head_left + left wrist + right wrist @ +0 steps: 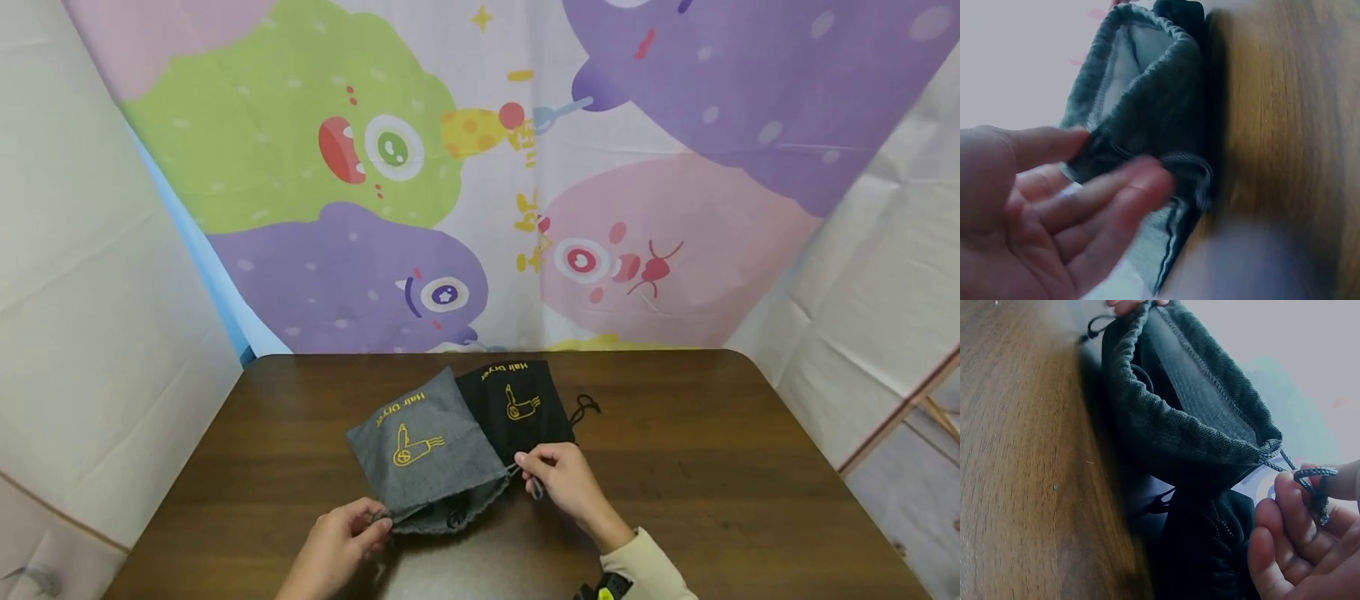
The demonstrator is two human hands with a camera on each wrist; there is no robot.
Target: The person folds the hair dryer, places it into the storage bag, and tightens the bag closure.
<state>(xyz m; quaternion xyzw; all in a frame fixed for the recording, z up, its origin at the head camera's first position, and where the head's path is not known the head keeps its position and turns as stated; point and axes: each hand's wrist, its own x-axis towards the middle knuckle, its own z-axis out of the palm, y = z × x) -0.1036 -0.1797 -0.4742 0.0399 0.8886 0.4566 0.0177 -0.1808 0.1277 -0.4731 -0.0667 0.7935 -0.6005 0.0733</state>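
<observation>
A grey drawstring pouch (431,446) printed "Hair Dryer" in yellow lies on the table, its gathered mouth open toward the near edge. My left hand (341,537) pinches the left corner of that mouth, where a loop of cord (1188,162) hangs out. At the opposite corner, my right hand (566,483) pinches the drawstring (1316,478) between thumb and finger. Something dark and curved (1143,376) shows inside the mouth; its kind is hidden. Partly under the grey pouch lies a black drawstring pouch (517,408) with the same print.
Both pouches lie on a brown wooden table (675,467). The black pouch's cord (585,408) trails out to its right. Behind the table hangs a cloth backdrop (495,183) with cartoon creatures, and pale sheets (112,275) stand at the sides.
</observation>
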